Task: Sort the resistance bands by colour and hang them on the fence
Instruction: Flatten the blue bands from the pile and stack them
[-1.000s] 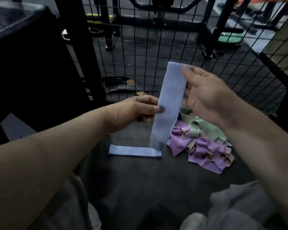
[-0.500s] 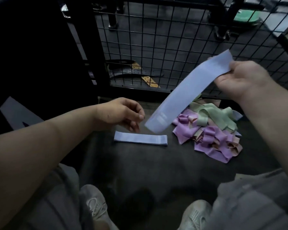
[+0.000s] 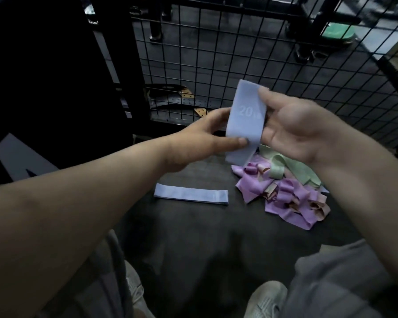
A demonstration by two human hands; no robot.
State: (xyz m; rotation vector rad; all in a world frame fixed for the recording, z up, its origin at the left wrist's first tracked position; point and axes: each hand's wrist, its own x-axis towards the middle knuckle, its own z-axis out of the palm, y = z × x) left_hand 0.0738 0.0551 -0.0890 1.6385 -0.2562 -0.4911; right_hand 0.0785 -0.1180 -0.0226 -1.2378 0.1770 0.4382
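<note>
The held blue band [image 3: 244, 125] stood nearly upright in front of the fence [image 3: 216, 53], its long axis running from top to bottom with a slight lean, the upper end a little to the right of the lower one. Its broad face was turned toward the camera and showed a pale "20" printed about midway up. The lower end hung free, just above the pile of bands [image 3: 285, 196] on the floor [image 3: 193, 237].

The left hand [image 3: 205, 138] gripped the band's lower part from the left. Its thumb [image 3: 236, 141] lay across the front face, and the other fingers were curled out of sight behind the strip. The right hand [image 3: 294, 131] held the upper part from the right with its palm turned toward the camera. 1 fingertip [image 3: 265, 95] pressed on the band's upper right edge, and the rest of its fingers were hidden behind the fabric. The band therefore sat pinched between both hands, with its top end standing clear above the right fingertip.

A flat blue band [image 3: 191, 196] lay on the dark floor below the left hand, its long axis running left to right, well apart from both hands. Just to its right sat the pile, a tangle of purple, green and peach strips, untouched. 2 pale shoes [image 3: 264, 299] showed at the bottom edge.
</note>
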